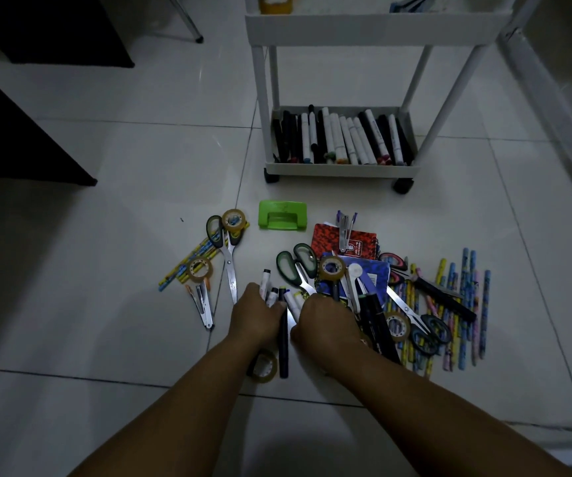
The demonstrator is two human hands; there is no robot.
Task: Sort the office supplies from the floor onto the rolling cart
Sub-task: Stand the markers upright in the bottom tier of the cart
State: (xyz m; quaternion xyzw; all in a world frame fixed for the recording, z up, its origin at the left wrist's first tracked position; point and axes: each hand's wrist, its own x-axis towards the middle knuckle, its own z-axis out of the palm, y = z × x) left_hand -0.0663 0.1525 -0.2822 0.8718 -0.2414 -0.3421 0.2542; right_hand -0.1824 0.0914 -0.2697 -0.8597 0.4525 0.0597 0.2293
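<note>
On the floor, the left hand curled around a small bunch of markers, their caps pointing away toward the rolling cart. A black marker lay lengthwise in the gap between the hands, touching the left, nearer one. The right hand pressed into the pile of supplies; whether it gripped anything could not be told.
</note>
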